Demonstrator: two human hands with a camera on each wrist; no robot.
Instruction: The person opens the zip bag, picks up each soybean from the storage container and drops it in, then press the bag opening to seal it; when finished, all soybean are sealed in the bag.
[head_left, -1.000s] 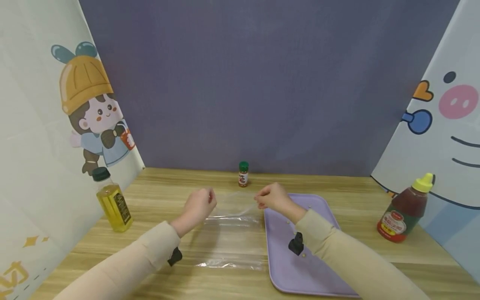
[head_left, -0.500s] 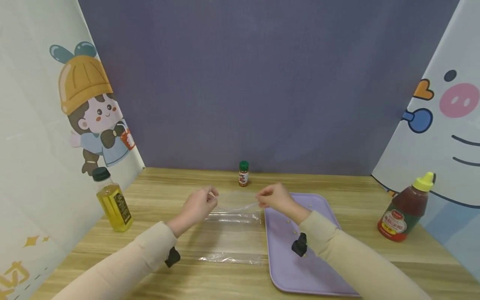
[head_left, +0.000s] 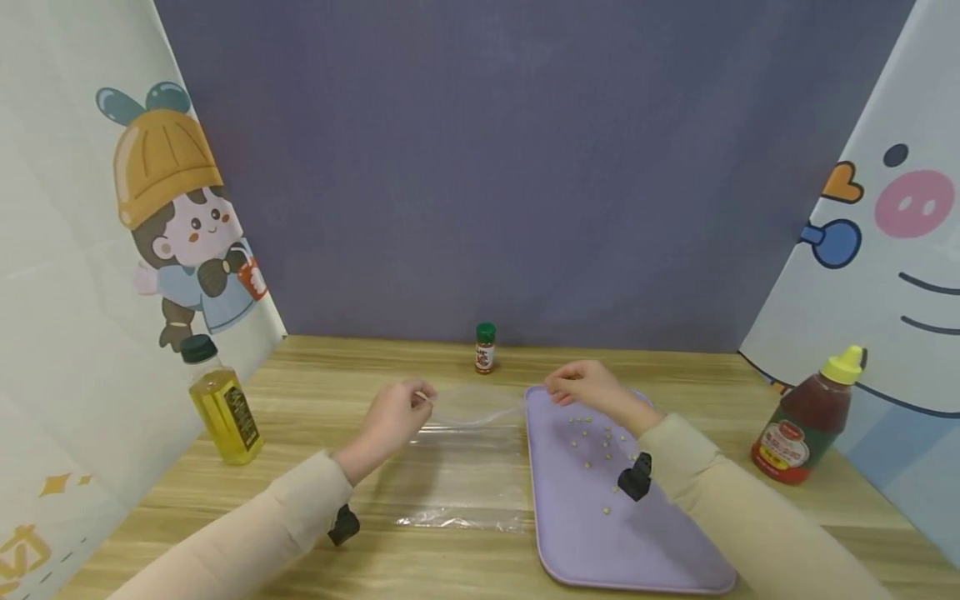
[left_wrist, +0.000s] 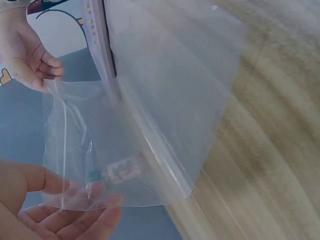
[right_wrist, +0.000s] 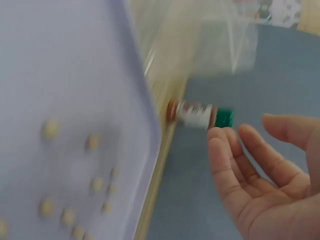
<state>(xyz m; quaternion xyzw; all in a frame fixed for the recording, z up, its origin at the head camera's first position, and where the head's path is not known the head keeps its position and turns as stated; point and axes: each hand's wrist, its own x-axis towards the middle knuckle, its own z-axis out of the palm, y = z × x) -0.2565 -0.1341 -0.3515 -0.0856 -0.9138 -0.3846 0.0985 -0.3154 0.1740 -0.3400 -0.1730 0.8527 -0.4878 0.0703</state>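
A clear zip-top plastic bag (head_left: 461, 479) lies on the wooden table, its zip end raised. My left hand (head_left: 392, 417) pinches the left corner of that zip edge between thumb and fingers, as the left wrist view also shows. My right hand (head_left: 596, 392) hovers over the far end of a lilac tray (head_left: 577, 546), its fingers loosely bent and the thumb apart from them, holding nothing in the right wrist view. Several small, round, pale-yellow beans (head_left: 606, 510) are scattered on the tray, beside the bag's right edge.
A small green-capped spice jar (head_left: 485, 350) stands at the back of the table. On the left is an oil bottle (head_left: 228, 417) with a dark cap. A red sauce bottle (head_left: 802, 429) with a yellow cap stands at the right.
My right hand has let go of the bag's right corner and moved right, over the tray, uncovering more of the beans. My left hand keeps its pinch, nearly in place.
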